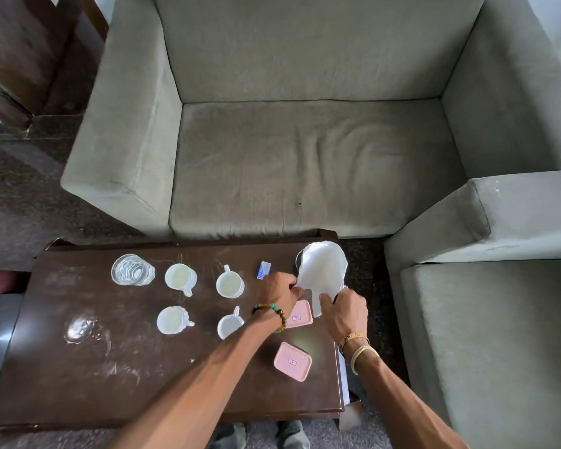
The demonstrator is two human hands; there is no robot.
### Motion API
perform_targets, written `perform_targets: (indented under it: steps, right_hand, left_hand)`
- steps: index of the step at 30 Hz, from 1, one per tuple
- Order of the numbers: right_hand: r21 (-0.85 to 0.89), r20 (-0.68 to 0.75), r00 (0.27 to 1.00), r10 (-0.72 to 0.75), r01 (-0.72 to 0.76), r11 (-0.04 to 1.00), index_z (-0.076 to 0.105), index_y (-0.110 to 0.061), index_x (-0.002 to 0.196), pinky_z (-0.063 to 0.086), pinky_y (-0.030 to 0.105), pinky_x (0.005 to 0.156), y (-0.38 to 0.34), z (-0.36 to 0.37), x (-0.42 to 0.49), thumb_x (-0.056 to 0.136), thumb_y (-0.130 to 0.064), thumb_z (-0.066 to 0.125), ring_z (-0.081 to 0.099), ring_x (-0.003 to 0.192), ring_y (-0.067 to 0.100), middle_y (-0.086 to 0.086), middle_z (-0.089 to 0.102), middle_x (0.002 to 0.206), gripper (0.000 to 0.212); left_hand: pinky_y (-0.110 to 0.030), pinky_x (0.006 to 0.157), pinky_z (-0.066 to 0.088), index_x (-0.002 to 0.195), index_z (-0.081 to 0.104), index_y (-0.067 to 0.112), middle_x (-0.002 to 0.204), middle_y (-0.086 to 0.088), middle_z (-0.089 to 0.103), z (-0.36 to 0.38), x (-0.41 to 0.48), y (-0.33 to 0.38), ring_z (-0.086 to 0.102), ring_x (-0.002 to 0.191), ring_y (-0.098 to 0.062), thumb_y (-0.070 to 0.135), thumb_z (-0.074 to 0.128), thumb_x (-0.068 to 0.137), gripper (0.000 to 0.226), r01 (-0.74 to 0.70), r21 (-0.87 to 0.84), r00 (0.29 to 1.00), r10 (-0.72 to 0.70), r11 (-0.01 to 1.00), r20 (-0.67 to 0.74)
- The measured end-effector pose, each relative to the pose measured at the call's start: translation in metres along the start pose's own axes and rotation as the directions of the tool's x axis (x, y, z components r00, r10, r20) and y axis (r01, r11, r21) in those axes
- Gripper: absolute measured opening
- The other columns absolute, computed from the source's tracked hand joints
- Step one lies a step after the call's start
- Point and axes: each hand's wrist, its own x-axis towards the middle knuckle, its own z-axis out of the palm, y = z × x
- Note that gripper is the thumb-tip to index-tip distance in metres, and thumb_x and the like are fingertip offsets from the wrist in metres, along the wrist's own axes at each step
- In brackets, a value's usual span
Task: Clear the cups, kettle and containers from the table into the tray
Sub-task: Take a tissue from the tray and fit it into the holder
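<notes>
By the far right table [143, 367] edge, left hand [280, 291] and right hand [345, 314] grip the white kettle [323, 270].

The table [143, 384] carries four cups [180, 276] [230, 284] [172, 320] [229, 324], one glass [133, 269], two pink containers [299, 314] [292, 361], one white kettle [323, 270] and one small blue packet [263, 269]. Two hands [280, 291] [345, 311] and two sofas [305, 157] [499, 303] are in view.
</notes>
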Motion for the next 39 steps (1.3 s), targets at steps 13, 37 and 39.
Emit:
perform_targets:
  steps: [13,37,39]
  right_hand:
    - [0.167,-0.136,0.981,0.139,-0.115,0.979,0.051,-0.009,0.072,0.026,0.025,0.047,-0.011,0.043,0.091,0.089,-0.038,0.061,0.043,0.055,0.016,0.005,0.056,0.069,0.035]
    - [0.146,-0.188,0.979,0.073,-0.046,0.988,0.061,-0.004,0.078,0.034,0.029,0.059,0.023,0.095,0.115,0.092,-0.039,0.057,0.048,0.066,0.024,0.006,0.051,0.089,0.038]
    - [0.123,-0.175,0.982,0.076,-0.055,0.991,0.062,0.001,0.081,0.033,0.029,0.06,0.025,0.099,0.118,0.093,-0.04,0.056,0.046,0.068,0.023,0.005,0.049,0.091,0.043]
  left_hand:
    - [-0.028,0.061,0.038,0.08,0.067,0.01,0.086,-0.011,0.068,0.04,0.093,-0.002,0.065,0.083,-0.031,0.025,0.07,0.084,0.016,-0.11,0.105,0.98,0.125,0.988,-0.156]
    - [-0.025,0.054,0.039,0.072,0.048,0.027,0.08,0.007,0.047,0.067,0.118,-0.035,0.056,0.069,-0.018,0.042,0.059,0.074,0.018,-0.223,0.108,0.97,0.232,0.969,-0.076]
    - [-0.023,0.052,0.039,0.073,0.048,0.031,0.079,0.008,0.048,0.07,0.117,-0.035,0.052,0.064,-0.013,0.052,0.058,0.07,0.023,-0.225,0.096,0.966,0.235,0.97,-0.11]
